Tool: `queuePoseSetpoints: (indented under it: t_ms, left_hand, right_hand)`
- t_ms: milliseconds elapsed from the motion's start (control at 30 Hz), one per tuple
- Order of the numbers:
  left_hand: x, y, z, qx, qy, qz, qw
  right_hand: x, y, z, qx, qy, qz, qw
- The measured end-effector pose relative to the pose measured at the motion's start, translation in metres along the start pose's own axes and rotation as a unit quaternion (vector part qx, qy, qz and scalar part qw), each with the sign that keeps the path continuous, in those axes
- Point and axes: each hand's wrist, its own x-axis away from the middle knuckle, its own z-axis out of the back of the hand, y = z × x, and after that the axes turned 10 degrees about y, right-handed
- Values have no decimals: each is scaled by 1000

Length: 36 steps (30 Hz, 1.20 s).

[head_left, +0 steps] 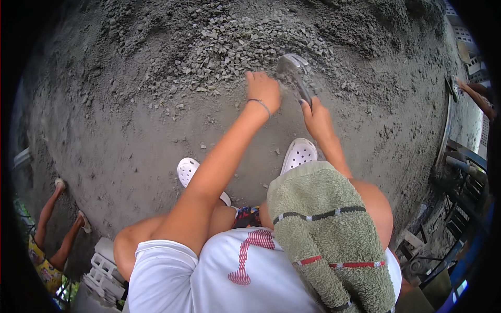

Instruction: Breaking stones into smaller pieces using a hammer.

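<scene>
My right hand (318, 119) grips the dark handle of a hammer (293, 67). Its grey metal head, slightly blurred, is over the near edge of a gravel heap (235, 44). Just left of the head is my left hand (264, 89), with a thin bracelet at the wrist. Its fingers are curled down toward the loose stones; the fingertips are hidden, and whatever they hold cannot be made out. A green towel (323, 208) with dark and red stripes lies over my right thigh.
White clogs (300, 154) are on my feet on the grey, dusty ground (245, 151). Another person's legs (49, 208) show at the left, and another person's arm or leg (476, 96) at the far right. Hollow blocks (104, 271) lie lower left; dark metal frames (459, 219) stand right.
</scene>
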Motion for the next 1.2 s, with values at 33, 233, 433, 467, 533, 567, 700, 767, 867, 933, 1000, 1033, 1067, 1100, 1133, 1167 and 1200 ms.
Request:
queuePoseSetpoints:
  t_ms: [33,233,433,467,533,567,700,767,867,933,1000,1033,1067,1100,1133,1167,1200]
  left_hand:
    - [7,-1,-2,1,-10,0,1000]
    - [1,1,1,10,37,3,999]
    - [6,0,-5,-22,-33,15,999]
    - [4,-3,0,-23,-11,16,1000]
    - [3,-6,0,-29,25,19,999]
    - [5,-8,0,-30,24,19,999]
    - [0,5,6,-4,-3,17,1000]
    - [-6,-2,0,-28,-1,22,999]
    - [5,-5,-2,5,19,16,1000]
    - [6,-6,-3,0,28,17,999]
    - [2,-2,-1,0,46,12,999]
    - [1,1,1,5,25,15,1000]
    - [1,4,2,15,6,20,1000]
    - [2,3,-1,11,12,22,1000]
    - [3,2,-3,-7,13,24,1000]
    - [1,1,-6,-24,14,26,999]
    - [6,0,-7,-25,6,28,999]
  right_hand:
    - [4,-18,17,-37,1,-13,999]
    - [9,-5,1,12,52,5,999]
    - [3,-7,11,-18,9,-2,1000]
    - [3,-19,21,-45,19,-9,999]
    - [15,-30,21,-62,46,-6,997]
    - [19,-34,21,-79,74,-2,994]
    - [-1,16,-14,75,29,-11,997]
    - [-8,13,-12,29,11,5,999]
    - [1,-18,21,-24,21,7,999]
    - [9,-30,28,-45,49,-1,998]
    - [12,-7,7,-4,59,7,998]
    - [11,7,-6,36,64,17,997]
    - [3,16,-12,88,15,0,996]
    - [-3,12,-12,85,19,6,996]
    - [-9,10,-10,61,9,12,998]
    - [-15,7,-7,38,-2,19,999]
    - [-10,-1,1,36,-10,16,999]
